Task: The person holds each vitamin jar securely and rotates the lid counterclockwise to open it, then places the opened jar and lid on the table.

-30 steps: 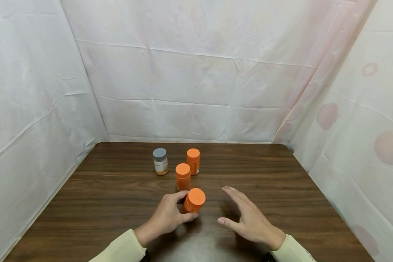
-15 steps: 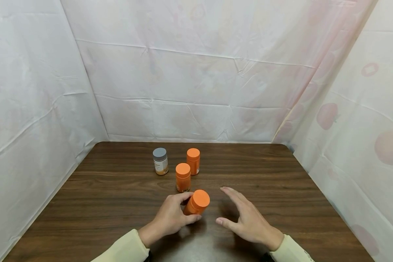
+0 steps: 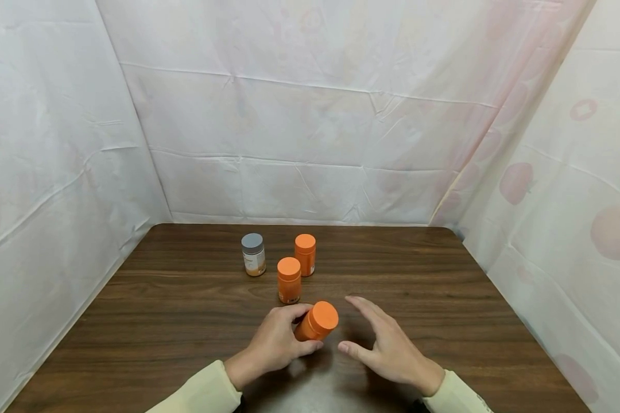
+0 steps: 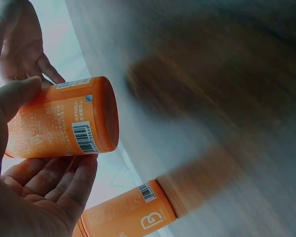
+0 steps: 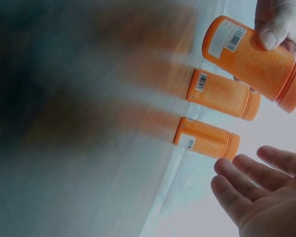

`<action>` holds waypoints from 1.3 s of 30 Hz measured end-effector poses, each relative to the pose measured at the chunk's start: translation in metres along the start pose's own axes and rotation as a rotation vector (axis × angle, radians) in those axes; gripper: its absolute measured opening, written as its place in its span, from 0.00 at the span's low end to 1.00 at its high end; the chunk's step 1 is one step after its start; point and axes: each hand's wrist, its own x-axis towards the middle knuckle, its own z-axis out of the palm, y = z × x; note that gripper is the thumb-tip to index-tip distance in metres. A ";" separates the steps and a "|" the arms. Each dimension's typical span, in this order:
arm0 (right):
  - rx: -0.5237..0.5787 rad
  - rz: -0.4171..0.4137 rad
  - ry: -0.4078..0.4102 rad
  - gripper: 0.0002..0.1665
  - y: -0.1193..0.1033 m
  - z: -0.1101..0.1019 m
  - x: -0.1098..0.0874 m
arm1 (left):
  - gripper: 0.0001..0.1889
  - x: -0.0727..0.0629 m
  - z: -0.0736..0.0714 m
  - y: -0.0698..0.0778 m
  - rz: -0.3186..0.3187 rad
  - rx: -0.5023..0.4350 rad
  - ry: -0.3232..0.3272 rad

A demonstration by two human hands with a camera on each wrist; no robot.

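Observation:
My left hand [image 3: 276, 341] grips an orange bottle [image 3: 317, 322] with an orange cap, thumb on the near side and fingers on the far side. The bottle tilts to the right, its base raised off the table in the left wrist view, where a barcode label [image 4: 85, 137] faces the camera. To its right, my right hand [image 3: 392, 347] holds nothing, its fingers apart and palm facing the bottle. A second orange bottle [image 3: 289, 281] stands upright just beyond the left hand, and a third orange bottle [image 3: 305, 254] stands behind it.
A small jar with a grey lid [image 3: 253, 254] stands at the back left of the orange bottles. All rest on a dark wood table [image 3: 418, 258]. White sheeting [image 3: 299, 115] hangs behind the table and along both sides.
My left hand has moved right and slightly nearer with the orange bottle, which leans more to the right. The right hand has shifted slightly left. The standing bottles and jar stayed put.

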 end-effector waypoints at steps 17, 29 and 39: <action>0.098 -0.035 0.026 0.42 -0.006 0.003 0.003 | 0.26 0.000 0.007 0.002 0.054 0.049 0.013; 0.159 -0.071 0.052 0.40 -0.010 0.010 0.010 | 0.25 0.001 0.011 0.005 0.064 0.124 0.014; 0.142 -0.116 0.110 0.33 -0.014 0.012 0.014 | 0.26 0.001 0.013 0.007 0.048 0.168 0.012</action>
